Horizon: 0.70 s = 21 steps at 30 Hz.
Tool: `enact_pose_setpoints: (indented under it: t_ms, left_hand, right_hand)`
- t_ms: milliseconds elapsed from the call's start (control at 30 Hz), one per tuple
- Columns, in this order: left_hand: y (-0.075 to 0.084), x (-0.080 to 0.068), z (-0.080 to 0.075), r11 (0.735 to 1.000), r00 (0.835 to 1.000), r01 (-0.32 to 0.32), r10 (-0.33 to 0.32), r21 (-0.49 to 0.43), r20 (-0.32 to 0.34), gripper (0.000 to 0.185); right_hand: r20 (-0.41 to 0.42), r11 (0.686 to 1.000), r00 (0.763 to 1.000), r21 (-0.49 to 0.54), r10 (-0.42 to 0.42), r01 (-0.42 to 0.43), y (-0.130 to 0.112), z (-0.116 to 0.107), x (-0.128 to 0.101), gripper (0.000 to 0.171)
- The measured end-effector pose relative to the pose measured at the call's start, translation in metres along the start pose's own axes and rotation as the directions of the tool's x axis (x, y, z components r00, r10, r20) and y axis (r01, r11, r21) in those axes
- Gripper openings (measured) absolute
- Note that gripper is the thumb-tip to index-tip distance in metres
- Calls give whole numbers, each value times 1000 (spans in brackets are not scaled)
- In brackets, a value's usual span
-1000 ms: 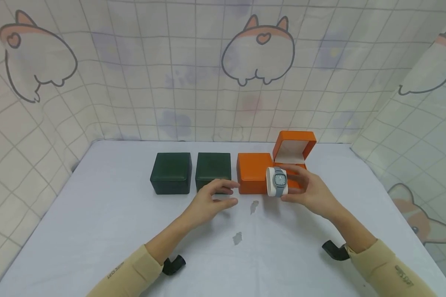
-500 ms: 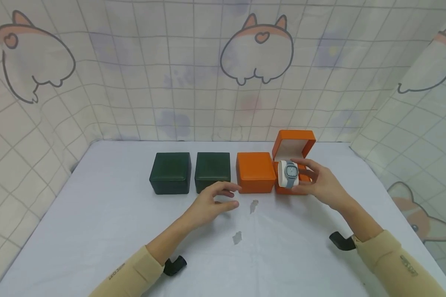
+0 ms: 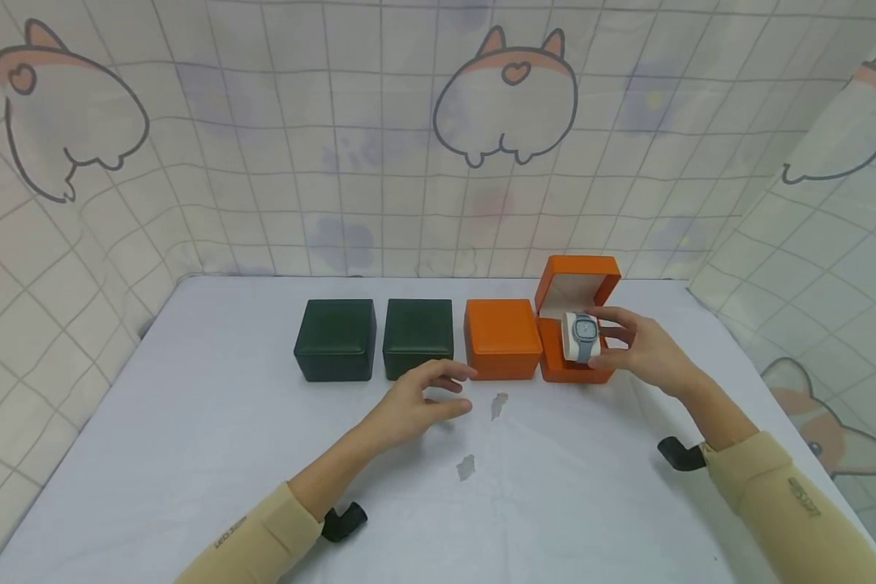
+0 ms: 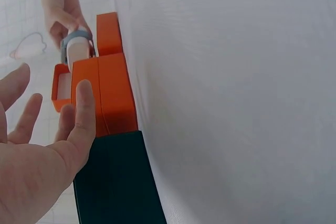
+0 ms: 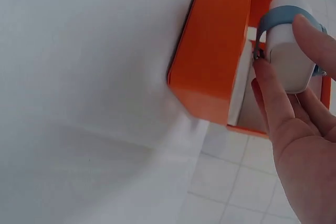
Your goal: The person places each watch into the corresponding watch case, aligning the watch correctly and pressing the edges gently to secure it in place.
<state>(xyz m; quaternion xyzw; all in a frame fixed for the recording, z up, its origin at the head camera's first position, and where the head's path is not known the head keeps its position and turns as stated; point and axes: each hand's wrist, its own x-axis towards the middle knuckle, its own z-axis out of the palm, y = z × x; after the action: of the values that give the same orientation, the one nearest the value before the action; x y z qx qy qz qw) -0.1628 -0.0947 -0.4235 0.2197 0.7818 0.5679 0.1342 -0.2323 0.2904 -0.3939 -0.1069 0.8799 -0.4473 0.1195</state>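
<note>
My right hand [image 3: 638,345] pinches a grey-blue watch [image 3: 586,331] wrapped round a white cushion [image 5: 287,59], just above the open orange box [image 3: 575,320] with its lid raised. In the right wrist view the cushion hangs over the box's white-lined hollow [image 5: 242,85]. My left hand [image 3: 419,397] hovers over the cloth with relaxed, spread fingers and holds nothing, in front of a closed orange box [image 3: 501,338] and a dark green box [image 3: 418,337]. The left wrist view shows those fingers [image 4: 81,111] next to the closed orange box [image 4: 113,95].
A second dark green box [image 3: 334,339] stands at the left end of the row. The white tablecloth [image 3: 190,454] has two small grey marks [image 3: 467,466] near the middle. Patterned cloth walls enclose the table on three sides.
My right hand has carried the watch on its cushion rightwards and back, from in front of the closed orange box to over the open one. The left hand has barely moved.
</note>
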Motion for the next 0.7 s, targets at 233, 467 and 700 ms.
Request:
enact_pose_setpoints:
  t_ms: [233,467,700]
  left_hand:
    - [-1,1,0,1000,1000,-1,1,5,14,43]
    - [0,2,1,1000,1000,8,-8,13,28,43]
    - [3,3,2,1000,998,12,-13,16,58,44]
  right_hand:
    - [15,996,1000,-87,7,-6,5,-6,10,76]
    - [55,990,998,-140,30,-22,11,-8,20,76]
    - [70,984,996,-170,56,-44,5,-4,25,74]
